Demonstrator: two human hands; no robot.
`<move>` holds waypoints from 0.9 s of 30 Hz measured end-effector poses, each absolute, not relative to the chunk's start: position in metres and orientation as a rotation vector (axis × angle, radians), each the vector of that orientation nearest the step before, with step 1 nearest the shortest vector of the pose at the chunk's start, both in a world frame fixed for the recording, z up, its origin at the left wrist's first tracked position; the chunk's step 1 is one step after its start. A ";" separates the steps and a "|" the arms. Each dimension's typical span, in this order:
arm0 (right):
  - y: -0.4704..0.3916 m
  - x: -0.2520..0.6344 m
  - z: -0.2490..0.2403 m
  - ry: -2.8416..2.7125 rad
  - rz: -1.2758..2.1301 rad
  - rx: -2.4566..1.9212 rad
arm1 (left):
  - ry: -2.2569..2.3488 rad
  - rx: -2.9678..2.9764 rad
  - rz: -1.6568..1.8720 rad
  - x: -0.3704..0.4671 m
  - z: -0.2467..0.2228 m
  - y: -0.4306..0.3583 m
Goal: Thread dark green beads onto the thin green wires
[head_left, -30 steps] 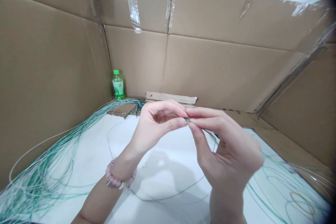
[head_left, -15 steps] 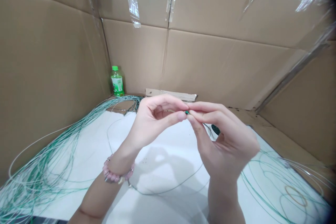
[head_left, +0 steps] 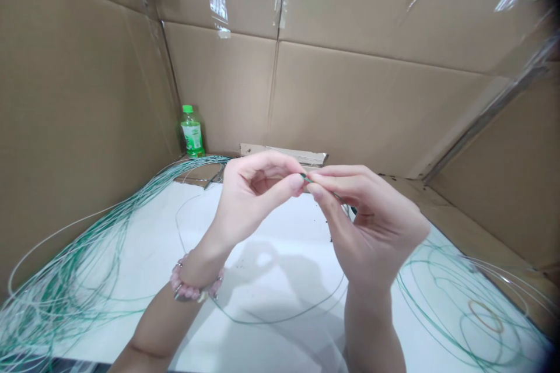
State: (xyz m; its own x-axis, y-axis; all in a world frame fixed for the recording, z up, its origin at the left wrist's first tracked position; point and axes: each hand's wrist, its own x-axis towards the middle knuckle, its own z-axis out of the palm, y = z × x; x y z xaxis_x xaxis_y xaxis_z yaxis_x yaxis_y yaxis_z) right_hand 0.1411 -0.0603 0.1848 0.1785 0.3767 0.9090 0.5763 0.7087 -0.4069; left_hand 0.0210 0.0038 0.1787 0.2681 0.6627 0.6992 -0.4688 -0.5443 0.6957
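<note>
My left hand (head_left: 251,195) and my right hand (head_left: 376,221) meet fingertip to fingertip above the white surface, both closed in a pinch. Between them shows a short stretch of thin green wire (head_left: 309,179). At my left fingertips a tiny dark green piece (head_left: 303,175) sits on it; its exact shape is too small to make out. A long loop of green wire (head_left: 280,322) hangs below the hands over the surface. Whether it joins the pinched stretch is hidden behind my hands. A pink bead bracelet is on my left wrist.
A large bundle of green and white wires (head_left: 87,262) spreads along the left side. Looser wire coils (head_left: 455,297) and a yellowish ring (head_left: 486,316) lie at right. In the far left corner stands a green bottle (head_left: 192,134). Cardboard walls (head_left: 371,111) enclose the white tabletop (head_left: 280,256).
My fingertips have drawn slightly apart, and more of the green wire shows between them. The dark piece now sits at my left fingertips. The view has shifted a little.
</note>
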 end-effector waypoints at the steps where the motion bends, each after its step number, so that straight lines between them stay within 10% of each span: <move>1: -0.060 0.141 0.184 -1.419 -0.167 -0.833 | 0.192 1.569 1.475 0.021 0.179 0.003; 27: -0.063 0.140 0.187 -1.457 -0.349 -0.863 | 0.357 1.771 1.625 0.019 0.184 -0.006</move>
